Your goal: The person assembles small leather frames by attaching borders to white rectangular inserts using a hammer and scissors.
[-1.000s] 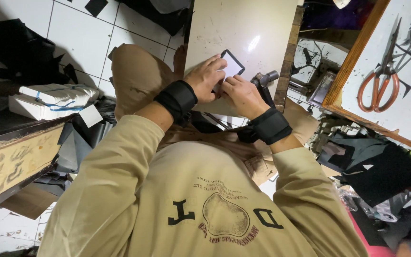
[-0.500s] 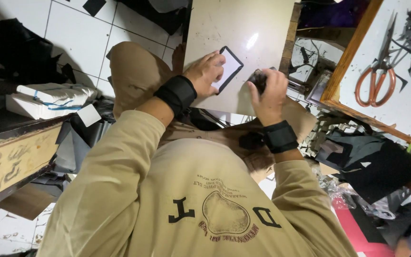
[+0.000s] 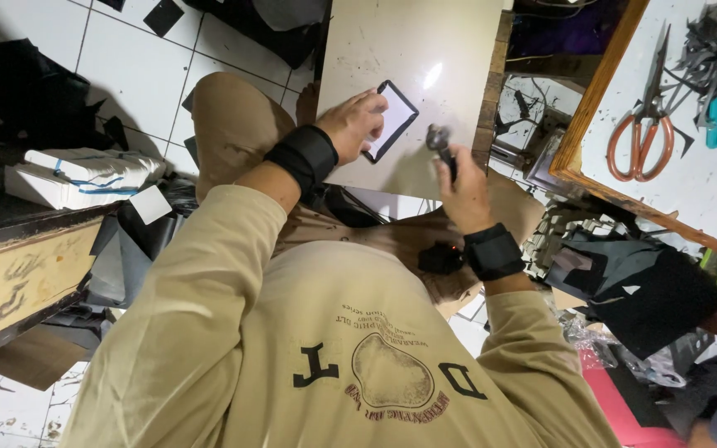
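Both hands are at work over a pale slab. Fingers of the left hand (image 3: 357, 124) curl down onto a small flat rectangular piece (image 3: 393, 119), white in the middle with a black border, and pin its near edge to the slab (image 3: 425, 50). Just beside it, the right hand (image 3: 464, 189) is closed in a fist around the dark handle of a small hammer-like tool (image 3: 440, 143), its metal head raised a little above the slab and apart from the piece. Black bands wrap both wrists.

As I judge it, the risk lies in how near the tool head is to the holding fingers: a blow landing slightly off could catch a fingertip, or strike the border at an angle and skid the piece out from under the light grip. The slab rests tilted over the person's knees, so it may also rock under a knock.

Outward, orange-handled scissors (image 3: 642, 133) lie on a white board with a wooden frame to the right, and a stack of white sheets (image 3: 85, 176) sits on a ledge to the left, above a tiled floor.
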